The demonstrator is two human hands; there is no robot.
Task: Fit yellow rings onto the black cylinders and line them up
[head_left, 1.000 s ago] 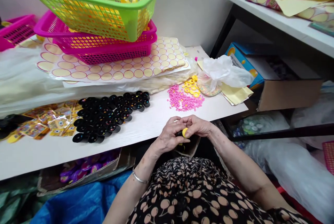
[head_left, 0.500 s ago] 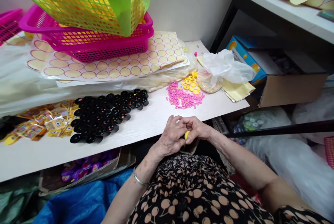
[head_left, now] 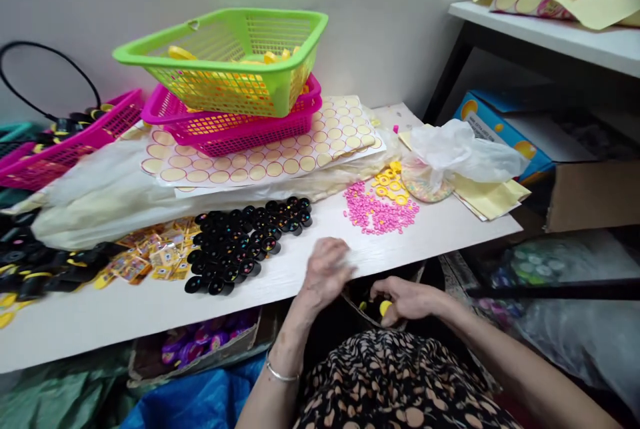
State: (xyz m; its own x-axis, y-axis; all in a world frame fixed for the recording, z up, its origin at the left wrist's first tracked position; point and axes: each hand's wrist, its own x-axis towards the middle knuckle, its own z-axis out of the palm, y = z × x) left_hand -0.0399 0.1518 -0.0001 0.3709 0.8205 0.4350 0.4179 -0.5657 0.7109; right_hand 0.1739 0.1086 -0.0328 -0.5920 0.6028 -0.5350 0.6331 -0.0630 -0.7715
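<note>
My left hand (head_left: 327,272) is over the table's front edge, its fingers curled and smeared by motion. Whether it holds anything cannot be made out. Lower and to the right, my right hand (head_left: 411,299) is above an open box (head_left: 353,302) at my lap. A small yellow round piece (head_left: 385,308) shows between its thumb and curled fingers. Behind the hands lie a spread of tiny pink beads (head_left: 383,212) and several yellow ring pieces (head_left: 391,183). Left of them stand rows of black round cups (head_left: 235,249) with coloured bits inside.
Picture packets (head_left: 163,252) lie left of the cups. A green basket (head_left: 300,75) of yellow parts rests on a pink basket (head_left: 235,139), over sticker sheets (head_left: 280,167). A plastic bag (head_left: 450,152) and an open carton (head_left: 585,195) are right. Purple items (head_left: 200,342) sit beneath the table.
My hands, together around the yellow piece before, have come apart. The left has moved up over the table edge; the right has dropped to the box with the piece. The view has shifted.
</note>
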